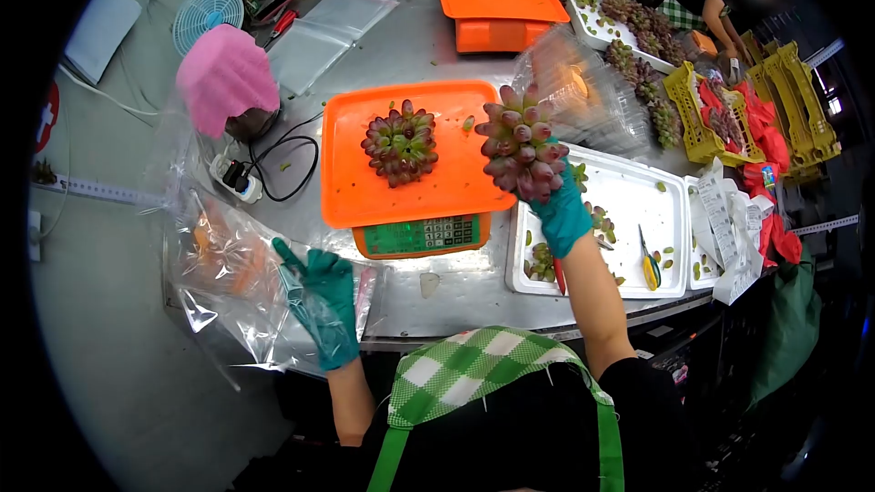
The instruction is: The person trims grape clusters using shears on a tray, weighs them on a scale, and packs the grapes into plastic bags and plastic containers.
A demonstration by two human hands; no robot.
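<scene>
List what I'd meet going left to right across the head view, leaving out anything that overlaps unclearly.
Pink cloth, left hand, lying plant on the nearer orange tray, held plant in the right hand, yellow-handled tool, printed paper.

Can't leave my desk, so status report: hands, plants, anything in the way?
Right hand holding plant near orange tray. Left hand at clear bag. Second plant on tray. Black cable left of tray, apart from both hands.
</scene>
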